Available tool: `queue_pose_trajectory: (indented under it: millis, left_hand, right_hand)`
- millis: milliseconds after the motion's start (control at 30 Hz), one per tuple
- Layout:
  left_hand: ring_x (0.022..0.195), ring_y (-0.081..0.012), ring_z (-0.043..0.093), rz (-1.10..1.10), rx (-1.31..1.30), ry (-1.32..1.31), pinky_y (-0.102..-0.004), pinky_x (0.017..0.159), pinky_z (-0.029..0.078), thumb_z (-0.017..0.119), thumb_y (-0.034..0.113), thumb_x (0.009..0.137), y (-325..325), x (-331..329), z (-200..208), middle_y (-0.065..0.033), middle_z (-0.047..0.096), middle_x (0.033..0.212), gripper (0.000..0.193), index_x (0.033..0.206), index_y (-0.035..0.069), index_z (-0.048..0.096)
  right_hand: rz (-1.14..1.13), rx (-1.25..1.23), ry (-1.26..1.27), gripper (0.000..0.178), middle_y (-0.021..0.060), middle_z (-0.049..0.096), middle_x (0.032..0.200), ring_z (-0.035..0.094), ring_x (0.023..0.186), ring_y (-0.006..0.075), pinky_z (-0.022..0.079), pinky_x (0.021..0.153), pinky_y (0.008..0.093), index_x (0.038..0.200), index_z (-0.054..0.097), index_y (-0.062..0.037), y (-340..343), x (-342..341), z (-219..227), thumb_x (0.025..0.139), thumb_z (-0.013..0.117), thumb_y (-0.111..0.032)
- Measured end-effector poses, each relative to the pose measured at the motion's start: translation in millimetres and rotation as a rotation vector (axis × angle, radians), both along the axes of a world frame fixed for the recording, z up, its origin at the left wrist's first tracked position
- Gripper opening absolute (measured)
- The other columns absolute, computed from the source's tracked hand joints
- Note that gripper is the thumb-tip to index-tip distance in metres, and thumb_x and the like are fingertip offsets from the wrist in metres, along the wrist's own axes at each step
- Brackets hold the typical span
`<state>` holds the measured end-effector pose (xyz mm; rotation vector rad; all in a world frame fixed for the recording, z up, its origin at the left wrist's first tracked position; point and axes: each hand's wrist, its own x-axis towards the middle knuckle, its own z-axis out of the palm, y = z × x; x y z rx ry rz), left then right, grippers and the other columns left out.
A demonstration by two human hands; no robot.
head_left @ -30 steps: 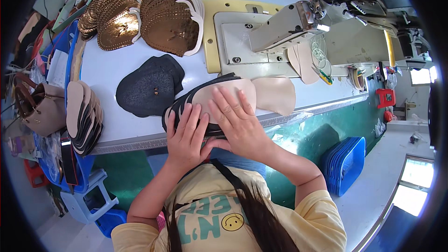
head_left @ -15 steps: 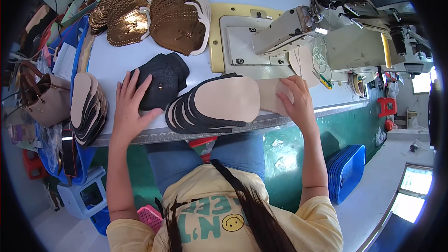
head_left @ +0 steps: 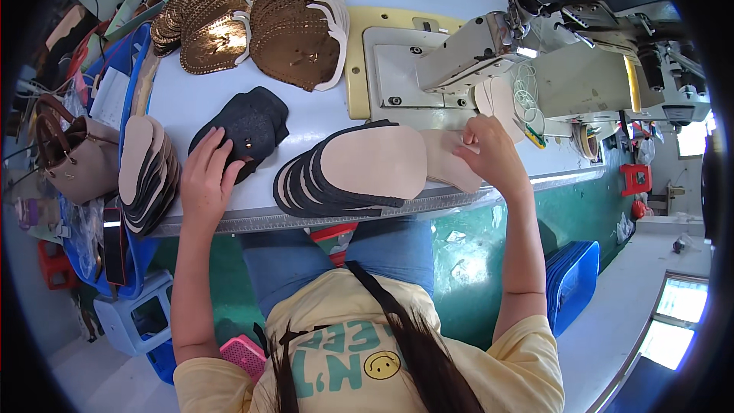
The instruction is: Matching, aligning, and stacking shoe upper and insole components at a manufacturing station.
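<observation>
My left hand [head_left: 205, 176] rests flat on a stack of black fabric pieces [head_left: 243, 129] at the left of the white table [head_left: 321, 119]. My right hand [head_left: 489, 152] pinches the edge of a tan shoe-shaped piece [head_left: 447, 161] near the sewing machine [head_left: 489, 50]. Between the hands lies a fanned stack of tan and black insole pieces [head_left: 352, 172], close to the table's front edge.
Gold sequined pieces [head_left: 260, 19] lie stacked at the back of the table. Another stack of tan and black insoles [head_left: 145, 172] sits at the left edge beside a brown handbag [head_left: 73, 157]. Blue crates [head_left: 573, 275] stand on the green floor at my right.
Both hands left the insole stack and spread apart. The left hand went to the black fabric pieces and has settled on them; the right hand went to the tan piece by the machine.
</observation>
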<state>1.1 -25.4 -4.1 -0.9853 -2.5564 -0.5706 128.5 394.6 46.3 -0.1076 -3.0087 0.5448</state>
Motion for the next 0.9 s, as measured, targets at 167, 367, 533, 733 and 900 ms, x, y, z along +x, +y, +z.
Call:
queue_pose_trajectory:
  millis: [167, 367, 533, 733, 900]
  left_hand:
    - [0.111, -0.0354, 0.058, -0.001, -0.018, 0.072, -0.043, 0.091, 0.048, 0.069, 0.01, 0.079, -1, 4, -1, -0.0185, 0.06, 0.12, 0.024, 0.1, 0.0, 0.065]
    - [0.114, -0.0355, 0.056, -0.038, 0.06, -0.069, -0.0444, 0.096, 0.045, 0.055, -0.009, 0.07, -1, 8, 16, -0.0178, 0.059, 0.122, 0.042, 0.11, 0.001, 0.065]
    - [0.117, -0.0363, 0.054, 0.025, 0.224, 0.124, -0.0438, 0.101, 0.042, 0.046, -0.012, 0.071, 32, 27, 42, -0.0189, 0.057, 0.124, 0.049, 0.116, -0.001, 0.062]
    - [0.123, -0.0352, 0.05, -0.285, 0.144, 0.126, -0.0503, 0.105, 0.035, 0.053, 0.003, 0.08, 128, 72, 49, -0.0183, 0.057, 0.125, 0.04, 0.119, 0.0, 0.06]
    - [0.133, -0.0372, 0.037, -0.341, 0.037, -0.17, -0.0567, 0.11, 0.022, 0.063, 0.029, 0.084, 126, 80, 32, -0.0176, 0.045, 0.139, 0.053, 0.129, 0.002, 0.053]
  right_hand:
    - [-0.131, 0.018, 0.106, 0.027, 0.01, 0.055, 0.076, 0.054, 0.075, 0.0298, 0.044, 0.068, 0.0396, 0.082, 0.053, -0.0033, -10, 10, -4, 0.068, 0.076, -0.008]
    - [-0.084, 0.042, 0.191, 0.026, 0.0115, 0.055, 0.077, 0.054, 0.077, 0.0286, 0.044, 0.068, 0.0388, 0.082, 0.053, -0.0021, -13, 9, -6, 0.069, 0.074, -0.008]
    - [-0.123, -0.015, 0.201, 0.02, 0.0121, 0.056, 0.077, 0.055, 0.073, 0.0281, 0.045, 0.066, 0.0357, 0.083, 0.054, -0.0008, -10, 14, -21, 0.072, 0.07, -0.003]
    - [-0.327, -0.486, 0.338, 0.007, 0.0044, 0.062, 0.078, 0.055, 0.068, 0.0106, 0.044, 0.064, 0.0237, 0.092, 0.059, 0.0001, -3, 28, -31, 0.086, 0.062, -0.002]
    - [-0.441, -0.904, 0.357, 0.01, 0.0005, 0.064, 0.086, 0.056, 0.078, 0.0039, 0.044, 0.069, 0.0182, 0.098, 0.062, 0.0002, 18, 39, -23, 0.09, 0.061, -0.005]
